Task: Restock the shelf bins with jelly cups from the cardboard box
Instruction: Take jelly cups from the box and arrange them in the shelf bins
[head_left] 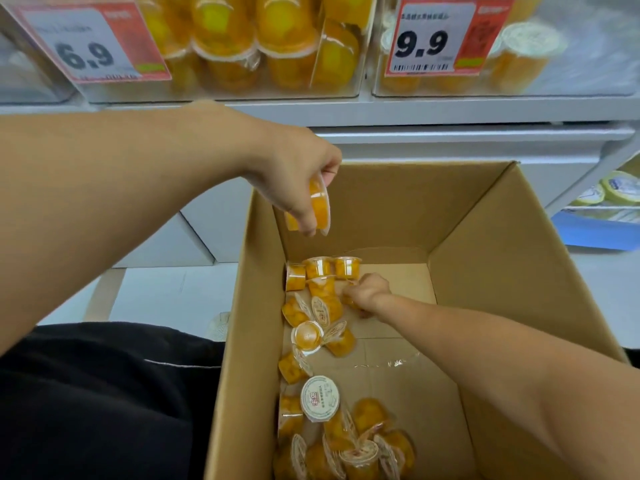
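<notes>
Above the box (pixel 485 216), our left hand (pixel 298 168) pinches two cups (pixel 317 206) while our right hand (pixel 367 291) curls around one among the cups (pixel 311 327) on its floor; the loose pinch could drop one.

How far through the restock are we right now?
Well along: the shelf bins already hold many cups, and much of the cardboard box floor is bare. In hand: the left hand holds jelly cups above the box, while the right hand reaches into the loose cups along the box's left side. Those remain.
</notes>
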